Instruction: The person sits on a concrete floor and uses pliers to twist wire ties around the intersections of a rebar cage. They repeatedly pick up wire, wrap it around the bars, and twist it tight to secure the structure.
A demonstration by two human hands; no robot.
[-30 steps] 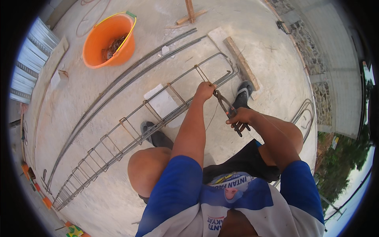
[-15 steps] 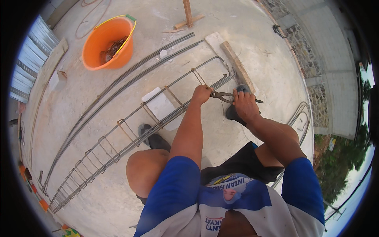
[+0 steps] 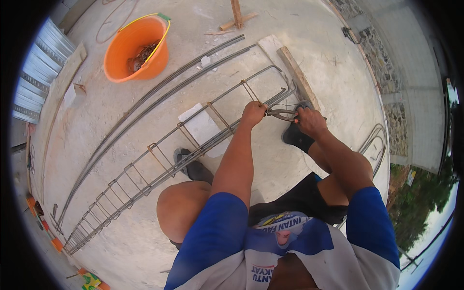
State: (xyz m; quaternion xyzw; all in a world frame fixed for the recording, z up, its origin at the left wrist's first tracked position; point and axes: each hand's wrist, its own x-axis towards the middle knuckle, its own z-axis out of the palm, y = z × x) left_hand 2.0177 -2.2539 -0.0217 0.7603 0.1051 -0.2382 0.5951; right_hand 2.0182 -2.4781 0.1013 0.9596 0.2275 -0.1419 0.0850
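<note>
A long rebar cage (image 3: 126, 177) of thin steel bars and rectangular stirrups runs from the lower left up to the centre, one long side raised above the floor. My left hand (image 3: 253, 114) is closed on it at a stirrup near its right end; my fingertips are partly hidden. Dark metal pincers (image 3: 281, 114) have their jaws right beside that hand, at the bars. Around the pincers' handles my right hand (image 3: 311, 122) is wrapped. A thin wire loops near the jaws. Whether the jaws bite on wire cannot be made out.
Loose curved bars (image 3: 145, 99) lie beyond the cage. An orange bucket (image 3: 116, 54) with dark contents stands far left. A wooden plank (image 3: 298, 75) lies past the cage's right end, a white slab (image 3: 199, 123) partly under the cage. My boots (image 3: 195, 169) flank the cage; bent rods (image 3: 374, 140) lie right.
The pincers and my right hand have turned slightly at the cage's end. My left hand keeps its place at the stirrup. The whole view has shifted a little.
</note>
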